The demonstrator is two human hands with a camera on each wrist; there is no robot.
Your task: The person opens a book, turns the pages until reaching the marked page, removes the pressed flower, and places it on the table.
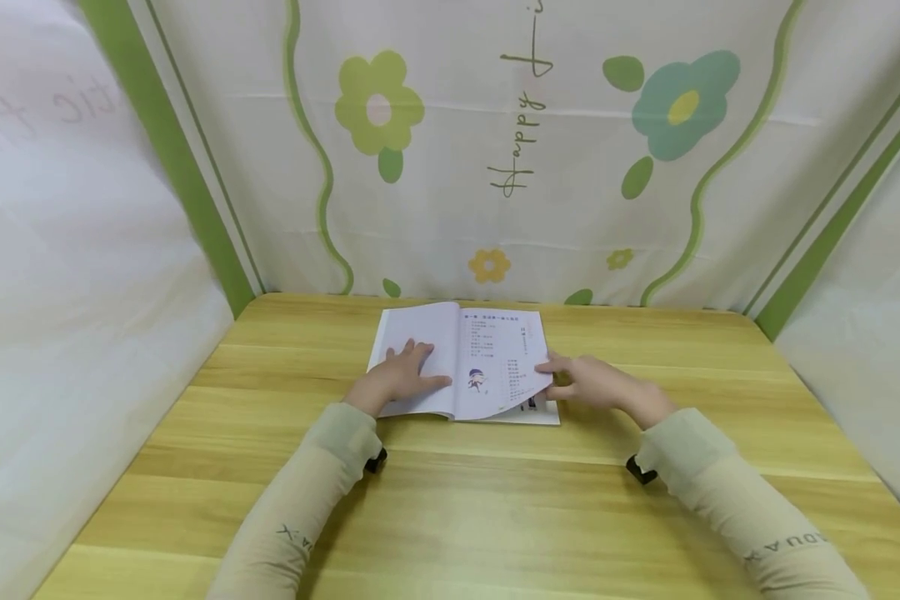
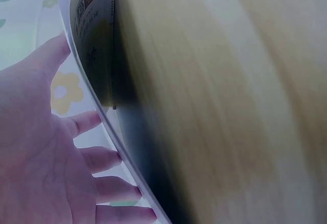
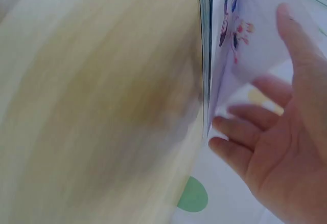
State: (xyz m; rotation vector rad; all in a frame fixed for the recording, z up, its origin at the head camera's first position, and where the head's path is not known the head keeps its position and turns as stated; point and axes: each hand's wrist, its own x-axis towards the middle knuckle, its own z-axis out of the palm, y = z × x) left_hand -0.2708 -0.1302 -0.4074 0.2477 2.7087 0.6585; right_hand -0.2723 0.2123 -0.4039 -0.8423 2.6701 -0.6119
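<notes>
An open book (image 1: pixel 423 321) lies on the wooden table, with printed lines and a small cartoon figure on its right-hand page (image 1: pixel 495 337). My left hand (image 1: pixel 401 375) rests on the mostly blank left page, fingers spread and straight. In the left wrist view, its fingertips (image 2: pixel 110 157) touch the paper, whose near edge curves up. My right hand (image 1: pixel 596 385) pinches the outer edge of the right-hand page between thumb and fingers. That page's lower corner is raised, and part of the printed sheet beneath shows. The right wrist view has the thumb (image 3: pixel 294 32) on the lifted page.
The wooden table (image 1: pixel 457 517) stretches toward me in front of the book. Behind it hangs a white cloth (image 1: pixel 450 217) with printed flowers and lettering. White cloth sides with green bands stand at left and right. A dark wrist device (image 1: pixel 640 469) shows under the right cuff.
</notes>
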